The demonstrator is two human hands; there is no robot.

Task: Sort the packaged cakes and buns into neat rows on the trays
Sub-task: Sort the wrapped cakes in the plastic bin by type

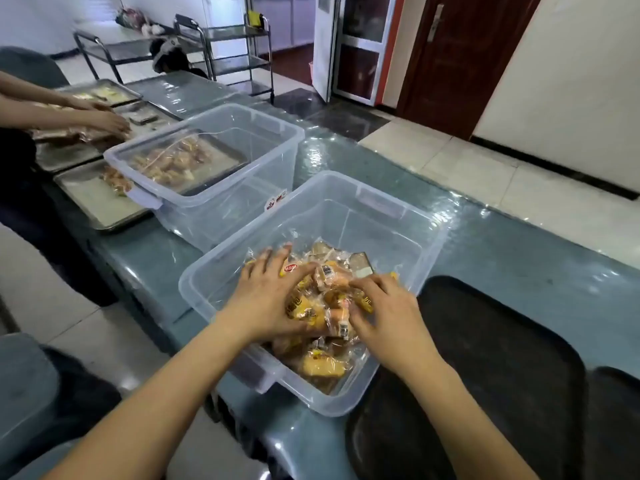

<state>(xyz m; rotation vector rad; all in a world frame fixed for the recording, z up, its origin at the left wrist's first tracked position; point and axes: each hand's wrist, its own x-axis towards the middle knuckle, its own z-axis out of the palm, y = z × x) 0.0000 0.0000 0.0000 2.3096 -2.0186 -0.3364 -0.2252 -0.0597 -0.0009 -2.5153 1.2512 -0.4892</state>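
A clear plastic bin [388, 206] sits on the grey-blue table in front of me, holding a pile of packaged cakes and buns [323, 365] in clear and yellow wrappers. Both my hands are inside it. My left hand [268, 299] lies over the left of the pile, fingers curled round several packets. My right hand [388, 311] grips packets at the pile's right side. A black tray [502, 358] lies just right of the bin with nothing on it.
A second clear bin [214, 150] stands behind, with a metal tray of wrapped buns inside. Metal trays [93, 202] lie at the left, where another person's hands [104, 119] handle packets. Another black tray [616, 410] sits at the far right. Steel trolleys stand at the back.
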